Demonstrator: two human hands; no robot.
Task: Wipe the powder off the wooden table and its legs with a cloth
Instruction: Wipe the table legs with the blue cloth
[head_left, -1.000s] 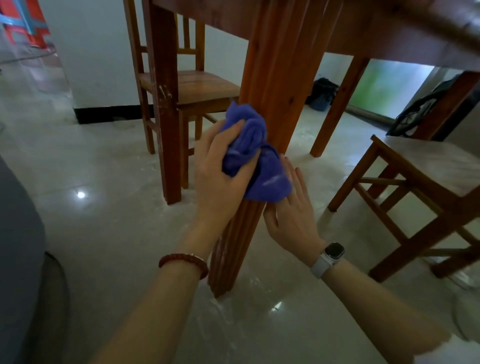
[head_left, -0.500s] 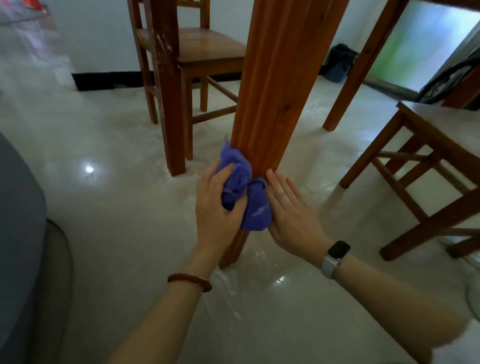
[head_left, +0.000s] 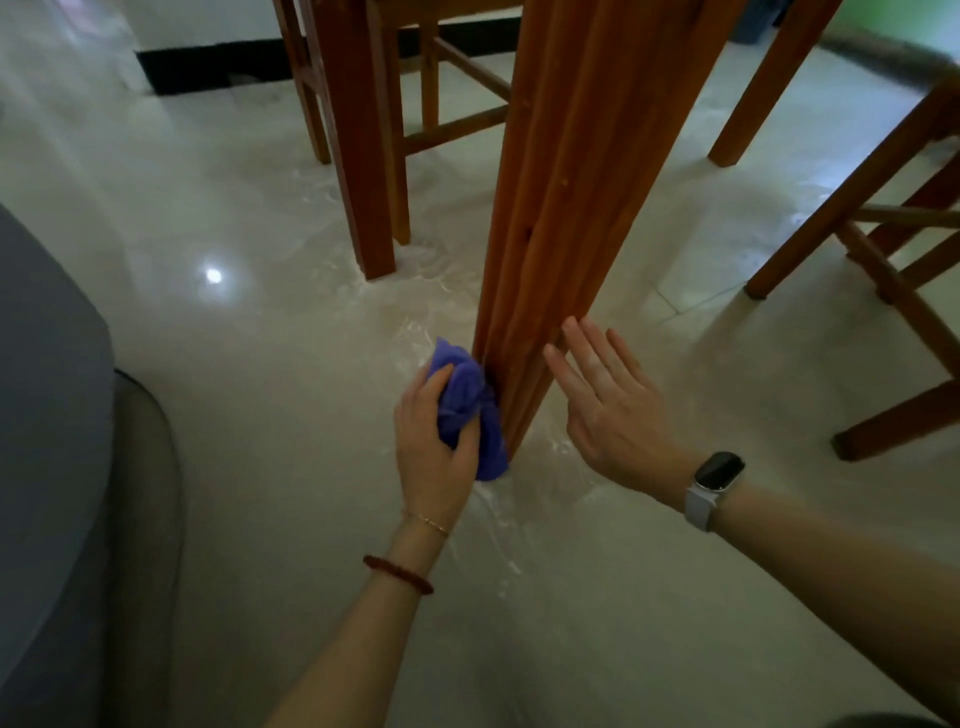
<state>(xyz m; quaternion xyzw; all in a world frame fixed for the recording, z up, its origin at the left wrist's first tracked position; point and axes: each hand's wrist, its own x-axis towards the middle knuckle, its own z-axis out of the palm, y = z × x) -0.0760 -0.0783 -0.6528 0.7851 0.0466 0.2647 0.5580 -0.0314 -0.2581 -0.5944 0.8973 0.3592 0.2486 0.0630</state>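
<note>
My left hand (head_left: 434, 457) grips cloth (head_left: 470, 410) at leg (head_left: 566, 208) foot, right hand (head_left: 608, 410) released; press into grooves, sweep round toward 3 o'clock.

Two wooden chairs (head_left: 441, 104) (head_left: 883, 249) stand on glossy pale tile floor (head_left: 234, 364); perhaps a grey sofa (head_left: 47, 467) sits left.

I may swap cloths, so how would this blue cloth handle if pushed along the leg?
Probably floppy: the blue cloth bunches in the left hand. Likely light, since it crumples small. It seems to mould against the grooved table leg.
</note>
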